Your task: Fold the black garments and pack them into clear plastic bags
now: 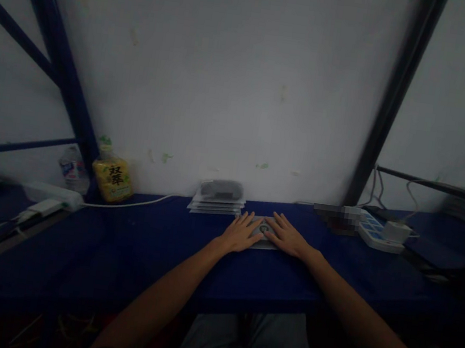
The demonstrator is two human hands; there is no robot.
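Note:
A flat grey-white packet (263,245) with a dark round mark lies on the blue table (154,249). My left hand (240,233) rests flat on its left side, fingers spread. Over the right side lies my right hand (287,236), also flat with the fingers apart. Both hands press on the packet from above, and its side parts are hidden under them. Just behind and to the left sits a stack of similar flat packets (216,206), with a dark grey item (222,188) on top.
At the back left stand a yellow bag (112,179) and a clear bottle (74,171). White power strips with cables lie at the left (52,196) and right (373,231). Blue and dark frame posts rise on both sides before the wall.

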